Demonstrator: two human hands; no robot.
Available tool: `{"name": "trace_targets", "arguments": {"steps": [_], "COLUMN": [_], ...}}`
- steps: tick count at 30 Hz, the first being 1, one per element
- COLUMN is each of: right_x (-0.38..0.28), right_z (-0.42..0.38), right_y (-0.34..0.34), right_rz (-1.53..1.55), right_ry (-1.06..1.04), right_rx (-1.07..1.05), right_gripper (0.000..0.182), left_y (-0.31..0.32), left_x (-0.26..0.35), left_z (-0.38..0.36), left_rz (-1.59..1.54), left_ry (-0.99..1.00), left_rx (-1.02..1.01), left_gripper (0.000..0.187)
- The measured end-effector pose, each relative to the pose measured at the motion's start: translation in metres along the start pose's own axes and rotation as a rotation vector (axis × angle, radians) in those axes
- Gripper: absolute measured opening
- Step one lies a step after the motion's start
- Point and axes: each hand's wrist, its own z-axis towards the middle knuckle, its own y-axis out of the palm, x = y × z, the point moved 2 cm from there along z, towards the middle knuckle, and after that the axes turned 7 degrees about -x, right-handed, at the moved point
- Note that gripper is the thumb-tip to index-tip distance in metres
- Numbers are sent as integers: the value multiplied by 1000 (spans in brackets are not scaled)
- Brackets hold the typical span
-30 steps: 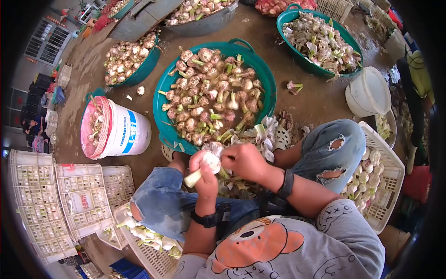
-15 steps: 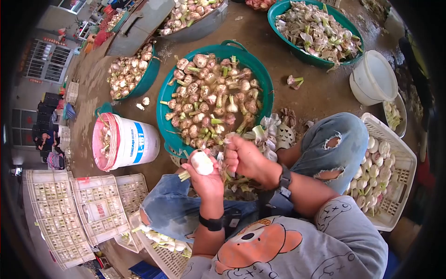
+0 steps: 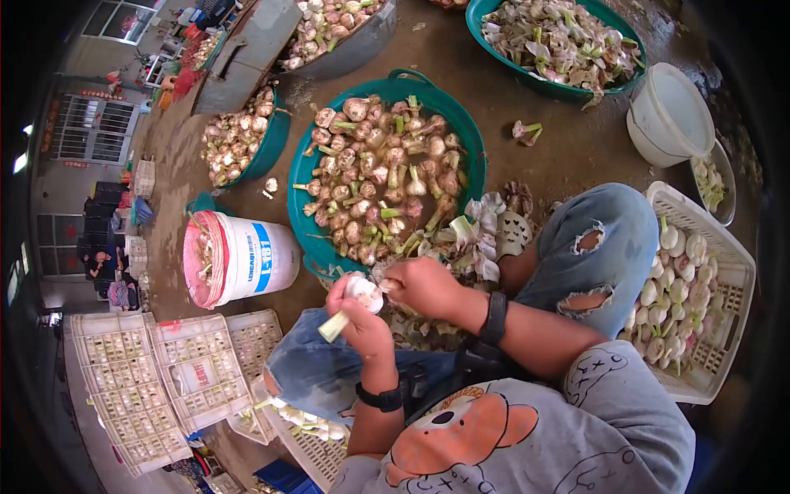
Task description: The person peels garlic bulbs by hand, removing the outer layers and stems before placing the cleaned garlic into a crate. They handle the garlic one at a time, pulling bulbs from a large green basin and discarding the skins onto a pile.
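Note:
My left hand (image 3: 367,331) is closed around a white garlic bulb (image 3: 360,291), its cut green stem pointing down and left past my thumb. My right hand (image 3: 429,286) meets the bulb's right side, fingertips pinched on its outer skin; the exact grip is partly hidden. Just beyond both hands stands a green tub (image 3: 298,216) of unpeeled garlic bulbs (image 3: 355,188) in brownish water. Loose garlic skins (image 3: 471,247) are heaped at the tub's near right edge and below my hands, between my legs.
At right is a white crate (image 3: 724,317) of peeled bulbs, with a white bucket (image 3: 671,123) beyond. A green basin (image 3: 559,82) holds peelings. On the left are a white-and-pink bucket (image 3: 276,259) and stacked crates (image 3: 123,387). Another person (image 3: 100,265) is in the far left background.
My right hand has come down from above the tub's near rim to the bulb. My left hand has turned the bulb, so its stem shows in front of the fingers. The view has shifted slightly.

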Motion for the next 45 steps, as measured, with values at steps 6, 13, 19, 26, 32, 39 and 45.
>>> {"name": "trace_targets", "arguments": {"steps": [6, 13, 19, 26, 32, 39, 45], "right_x": [-4, -39, 23, -14, 26, 13, 25], "right_z": [-4, -7, 5, 8, 17, 16, 22], "right_y": [-14, -8, -4, -7, 1, -26, -52], "right_rz": [-322, 3, -280, 271, 1415, 2056, 1680], "right_ry": [-13, -132, 189, 69, 454, 39, 171], "right_rx": [68, 53, -37, -142, -114, -400, 16], "right_gripper": [20, 13, 14, 41, 49, 79, 45], "left_y": [-26, -13, -4, -13, -5, -5, 48], "left_x": [-21, -4, -8, -25, -32, -17, -105], "left_z": [11, 3, 2, 7, 12, 42, 80], "left_rz": [-137, 482, 14, -315, -666, -346, -543], "left_ry": [-268, 215, -74, -403, -594, -238, -895], "left_rx": [112, 10, -18, 2, -89, -206, -430], "left_gripper": [49, 33, 44, 51, 56, 91, 39]}}
